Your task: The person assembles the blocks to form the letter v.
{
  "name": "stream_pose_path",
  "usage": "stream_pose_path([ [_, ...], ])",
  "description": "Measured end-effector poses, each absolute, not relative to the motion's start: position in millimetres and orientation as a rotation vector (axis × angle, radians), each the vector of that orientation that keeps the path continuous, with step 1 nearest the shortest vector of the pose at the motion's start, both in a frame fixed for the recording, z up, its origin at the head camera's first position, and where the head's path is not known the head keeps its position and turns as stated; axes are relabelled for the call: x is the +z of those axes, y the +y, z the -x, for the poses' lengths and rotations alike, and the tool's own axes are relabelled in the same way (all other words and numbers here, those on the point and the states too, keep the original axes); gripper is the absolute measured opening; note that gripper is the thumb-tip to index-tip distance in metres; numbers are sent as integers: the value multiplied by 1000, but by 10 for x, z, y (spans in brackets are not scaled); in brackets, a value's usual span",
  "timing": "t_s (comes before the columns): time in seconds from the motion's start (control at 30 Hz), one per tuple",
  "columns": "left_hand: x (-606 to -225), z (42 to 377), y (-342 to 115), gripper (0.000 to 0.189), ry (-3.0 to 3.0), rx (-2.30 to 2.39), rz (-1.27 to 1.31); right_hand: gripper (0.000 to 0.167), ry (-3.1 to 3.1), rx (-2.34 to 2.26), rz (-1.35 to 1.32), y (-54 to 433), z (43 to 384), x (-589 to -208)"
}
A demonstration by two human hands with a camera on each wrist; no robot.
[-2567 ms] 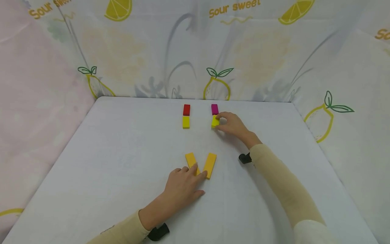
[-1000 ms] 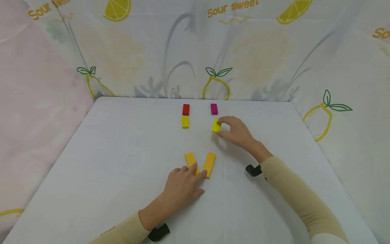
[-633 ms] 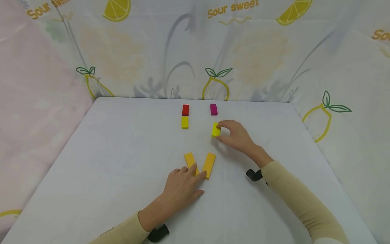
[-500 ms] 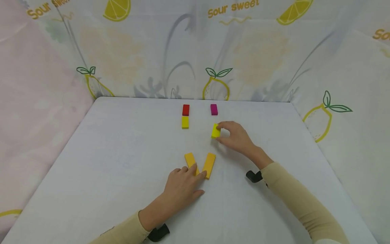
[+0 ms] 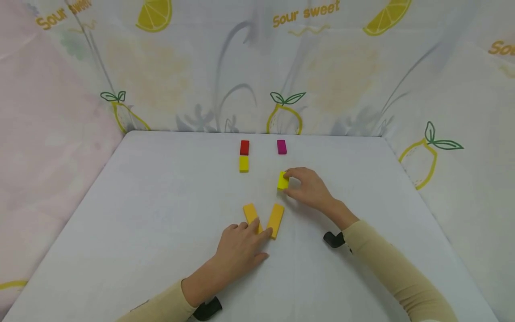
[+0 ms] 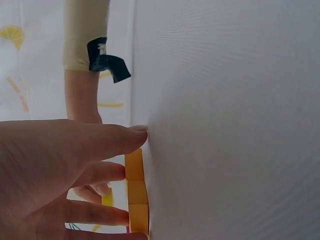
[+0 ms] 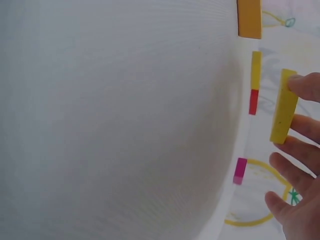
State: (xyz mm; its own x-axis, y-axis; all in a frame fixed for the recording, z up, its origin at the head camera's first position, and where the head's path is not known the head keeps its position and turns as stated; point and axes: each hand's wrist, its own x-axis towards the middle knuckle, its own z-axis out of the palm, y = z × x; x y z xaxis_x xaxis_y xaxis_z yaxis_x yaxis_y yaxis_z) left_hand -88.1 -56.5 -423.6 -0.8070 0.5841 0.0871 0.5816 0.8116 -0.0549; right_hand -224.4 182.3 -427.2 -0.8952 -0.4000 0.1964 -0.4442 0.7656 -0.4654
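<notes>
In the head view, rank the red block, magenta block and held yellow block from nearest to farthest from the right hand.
1. Held yellow block: in the right hand's grip.
2. Magenta block: ahead, slightly left.
3. Red block: ahead, farther left.

Head view: flat white tabletop (image 5: 120, 214), centre to 6 o'clock. Pale grey-white printed backdrop (image 5: 193, 71), 12 o'clock; yellow lemon-slice print (image 5: 154, 15), 11 o'clock; orange "Sour sweet" lettering (image 5: 306, 13), toward 12 o'clock; green-leaved, yellow-outlined lemon print (image 5: 420, 163), 3 o'clock. Pale pink panel (image 5: 48, 116), 9 o'clock. Shadows soft.
</notes>
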Motion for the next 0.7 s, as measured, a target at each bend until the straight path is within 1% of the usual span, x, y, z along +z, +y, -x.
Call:
stream_pose_path([
  [0.7, -4240, 860, -560, 53, -2851, 60, 947, 37, -2850, 734, -723, 1814, 2158, -4289],
])
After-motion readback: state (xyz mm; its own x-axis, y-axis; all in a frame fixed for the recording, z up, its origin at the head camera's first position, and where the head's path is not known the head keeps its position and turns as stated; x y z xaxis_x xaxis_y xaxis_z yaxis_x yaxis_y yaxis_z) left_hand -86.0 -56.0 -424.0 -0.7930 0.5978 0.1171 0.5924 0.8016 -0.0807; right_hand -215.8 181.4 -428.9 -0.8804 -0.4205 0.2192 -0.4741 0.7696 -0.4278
